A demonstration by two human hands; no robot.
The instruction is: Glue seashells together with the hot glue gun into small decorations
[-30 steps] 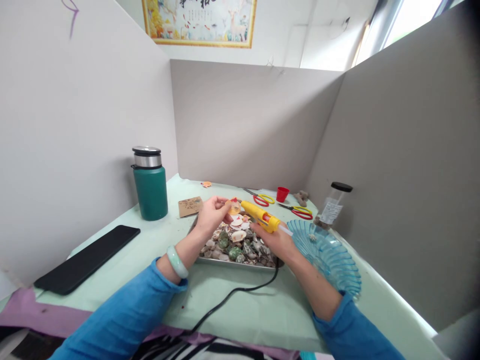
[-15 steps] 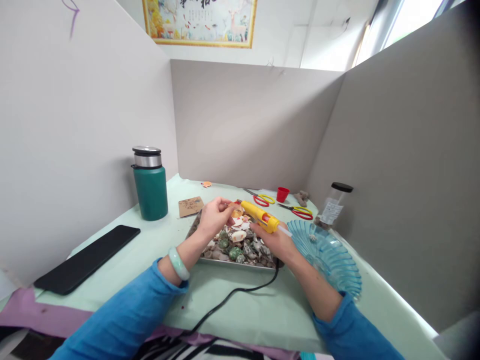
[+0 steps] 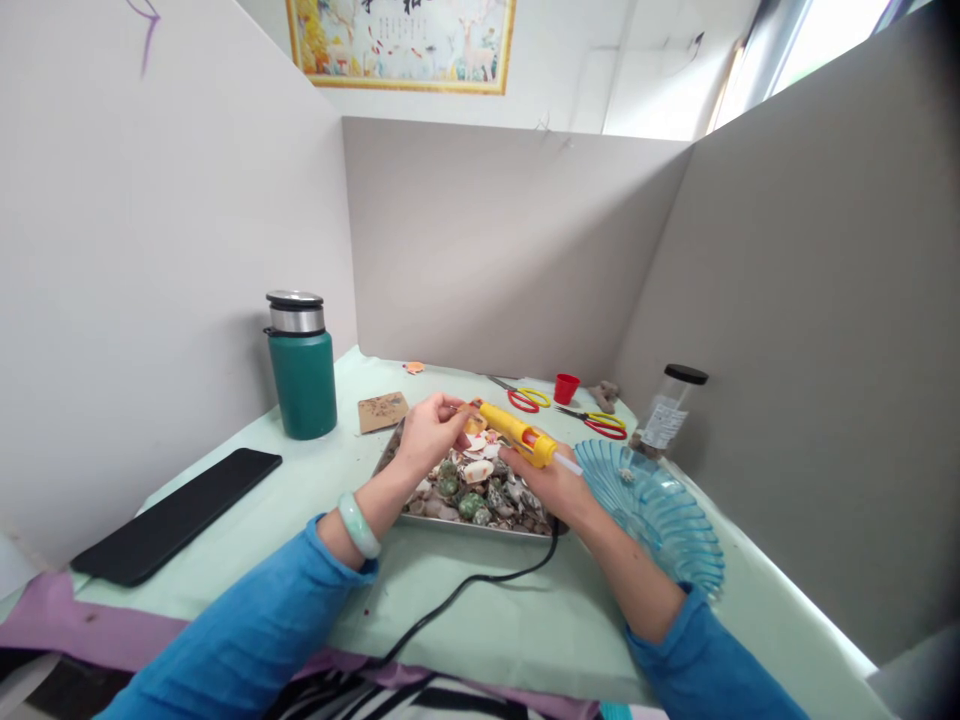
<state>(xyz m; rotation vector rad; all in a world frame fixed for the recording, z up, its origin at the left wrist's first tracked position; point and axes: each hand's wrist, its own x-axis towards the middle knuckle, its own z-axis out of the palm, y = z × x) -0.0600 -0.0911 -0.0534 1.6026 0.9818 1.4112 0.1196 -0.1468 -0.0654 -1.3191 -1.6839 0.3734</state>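
My right hand [image 3: 551,485] grips a yellow glue gun [image 3: 517,434] with a pale glue stick jutting from its back end. Its nozzle points up and left, close to the fingers of my left hand [image 3: 435,432]. Those fingers are pinched together on an orange-tinted shell [image 3: 475,425], partly hidden behind fingers and gun. Beneath both hands lies a metal tray [image 3: 472,527] heaped with shells and stones, among them green mottled shells [image 3: 471,505] and a white oval shell [image 3: 478,471]. A black cord [image 3: 480,579] runs from the glue gun toward me.
A green flask [image 3: 303,385], a black flat pad [image 3: 180,515] and a brown card [image 3: 382,411] are at left. Behind the tray lie two pairs of scissors [image 3: 529,400] and a red cup [image 3: 566,389]. At right sit a blue glass plate [image 3: 675,520] and a black-lidded jar [image 3: 666,415]. Grey partitions [image 3: 510,240] enclose the table.
The glue gun's nozzle has shifted slightly left, nearer my left fingers. Otherwise both hands hold nearly the same position.
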